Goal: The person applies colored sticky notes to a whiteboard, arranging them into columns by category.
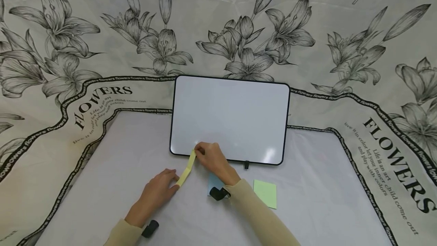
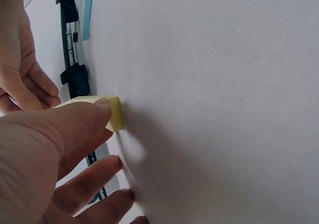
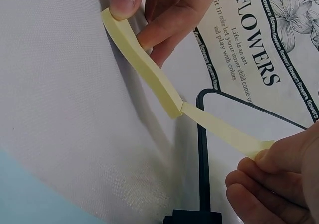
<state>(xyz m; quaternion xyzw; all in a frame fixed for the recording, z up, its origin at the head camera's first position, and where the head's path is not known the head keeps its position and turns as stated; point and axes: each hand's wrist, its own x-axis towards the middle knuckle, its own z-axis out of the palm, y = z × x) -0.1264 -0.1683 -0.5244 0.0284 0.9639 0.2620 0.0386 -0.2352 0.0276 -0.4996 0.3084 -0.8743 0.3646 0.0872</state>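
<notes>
A thick, narrow pad of yellow sticky notes (image 3: 144, 72) sits between the thumb and fingers of my left hand (image 1: 157, 191), which pinches its near end just over the white cloth. From the pad's far end a single yellow strip (image 3: 219, 129) stretches out, and my right hand (image 1: 213, 160) pinches its tip between thumb and fingers. That tip overlaps the lower left edge of a black-framed whiteboard (image 1: 232, 119) in the head view. In the left wrist view, my left thumb presses on the pad's end (image 2: 117, 112) while the other fingers spread below.
A blue sticky note pad (image 1: 215, 181) lies partly hidden under my right wrist, with a light green one (image 1: 265, 194) to its right. A small black foot (image 1: 246, 165) juts from the whiteboard's lower edge. Flower-printed cloth (image 1: 239, 29) rises behind the board.
</notes>
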